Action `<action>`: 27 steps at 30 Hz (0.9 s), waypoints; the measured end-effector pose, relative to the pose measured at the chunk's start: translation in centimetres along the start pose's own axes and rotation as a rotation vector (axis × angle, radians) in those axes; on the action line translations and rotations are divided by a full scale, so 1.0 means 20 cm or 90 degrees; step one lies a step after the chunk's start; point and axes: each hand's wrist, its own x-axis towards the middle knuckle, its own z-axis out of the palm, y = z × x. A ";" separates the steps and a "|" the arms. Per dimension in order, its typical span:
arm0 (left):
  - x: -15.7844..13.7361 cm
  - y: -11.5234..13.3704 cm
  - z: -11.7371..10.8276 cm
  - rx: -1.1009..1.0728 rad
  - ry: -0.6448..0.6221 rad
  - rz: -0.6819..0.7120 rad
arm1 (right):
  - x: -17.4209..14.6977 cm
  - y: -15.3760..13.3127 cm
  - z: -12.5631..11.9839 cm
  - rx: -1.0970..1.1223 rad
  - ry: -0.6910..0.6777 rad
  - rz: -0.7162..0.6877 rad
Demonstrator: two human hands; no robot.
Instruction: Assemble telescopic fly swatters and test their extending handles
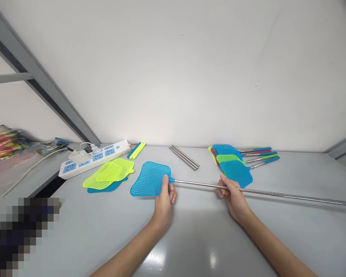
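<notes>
A blue fly swatter (151,180) with a long, drawn-out metal rod lies across both of my hands above the table. My left hand (165,196) pinches the swatter's head at its neck, thumb on top. My right hand (232,194) is closed around the rod near its middle. The rod runs off to the right, where a bit of blue grip shows at the frame's edge. Behind my right hand lies a pile of assembled fly swatters (236,173) in blue, green and red, their rods short. Loose yellow swatter heads (112,173) overlap a blue one on the left.
Several metal rods (184,157) lie by the wall. Yellow and blue grip tubes (138,150) rest beside a white power strip (118,152) with plugs in it. Plastic-bagged goods (5,150) are at far left, past a grey frame post (46,86). A pixelated patch covers the lower left.
</notes>
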 end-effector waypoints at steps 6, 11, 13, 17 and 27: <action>0.00 0.01 0.00 -0.018 0.021 -0.014 | 0.01 0.00 -0.01 0.066 0.018 0.014; 0.00 0.01 0.00 -0.032 0.014 -0.011 | 0.03 0.01 -0.04 0.092 0.050 0.000; 0.00 0.01 0.00 -0.034 0.016 -0.011 | 0.04 0.01 -0.05 0.097 0.068 -0.008; 0.00 0.01 0.00 -0.030 0.016 -0.015 | 0.04 0.00 -0.05 0.101 0.095 -0.013; 0.00 0.00 0.00 -0.018 0.014 -0.014 | 0.04 0.00 -0.05 0.109 0.114 0.009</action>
